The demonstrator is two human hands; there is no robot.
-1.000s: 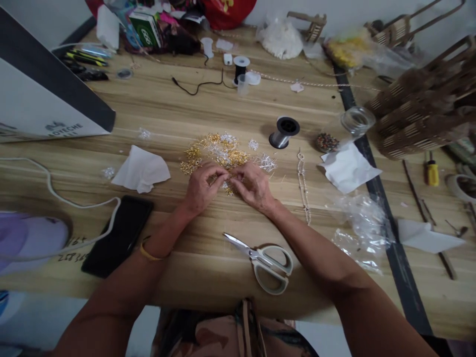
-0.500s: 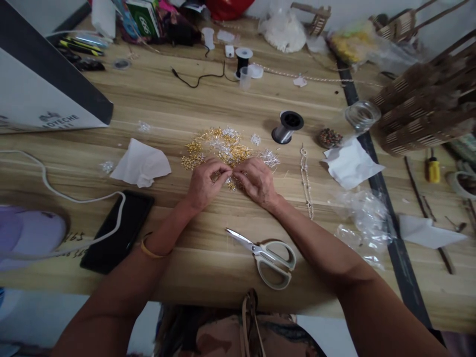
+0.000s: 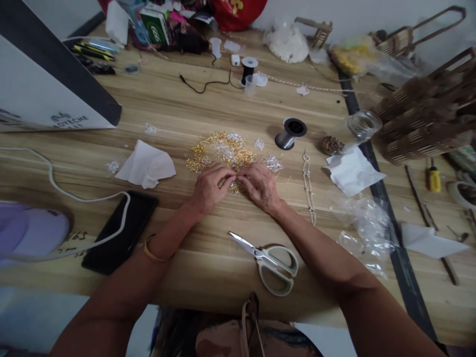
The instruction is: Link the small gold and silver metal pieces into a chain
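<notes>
A heap of small gold and clear beads (image 3: 223,151) lies on the wooden table (image 3: 208,109). My left hand (image 3: 209,189) and my right hand (image 3: 260,185) meet at the heap's near edge, fingertips pinched together on a tiny piece that is too small to make out. A few gold beads (image 3: 234,188) show between the two hands. A finished beaded strand (image 3: 308,186) lies stretched out just right of my right hand. Grey-handled scissors (image 3: 269,260) rest near the table's front edge, below my right forearm.
A spool of wire (image 3: 290,133), a dish of dark beads (image 3: 331,145), a glass jar (image 3: 361,124) and white paper (image 3: 351,171) sit to the right. A tissue (image 3: 146,166), black phone (image 3: 121,232) and white cord (image 3: 55,188) lie left. Wooden baskets (image 3: 420,119) stand far right.
Both hands stay pinched together at the bead heap. Only the camera view has shifted slightly; nothing on the table has moved.
</notes>
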